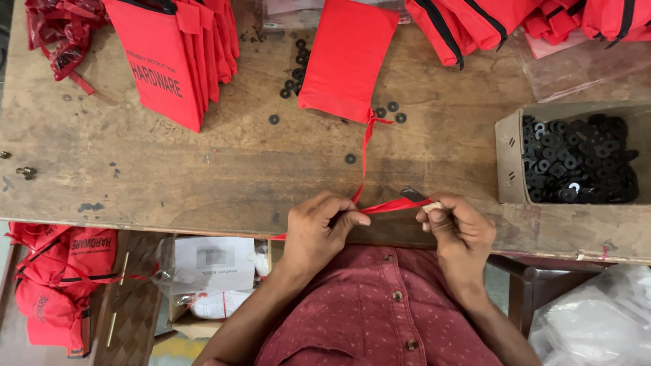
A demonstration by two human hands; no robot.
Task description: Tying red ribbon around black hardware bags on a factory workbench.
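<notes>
A red fabric pouch [347,57] lies on the worn wooden table [203,163], and its thin red drawstring [366,152] trails down to the table's near edge. My left hand [319,234] pinches the drawstring's end. My right hand [458,234] grips the same string a little to the right, so a short red length [393,205] runs taut between the two hands. A small dark object [412,194] sits just above my right fingers; what it is I cannot tell.
A cardboard box [512,159] of black washers [576,163] stands at right. Loose washers [298,68] are scattered beside the pouch. Stacks of red pouches [169,54] fill the back left and back right [488,20]. More red bags [57,278] lie under the table.
</notes>
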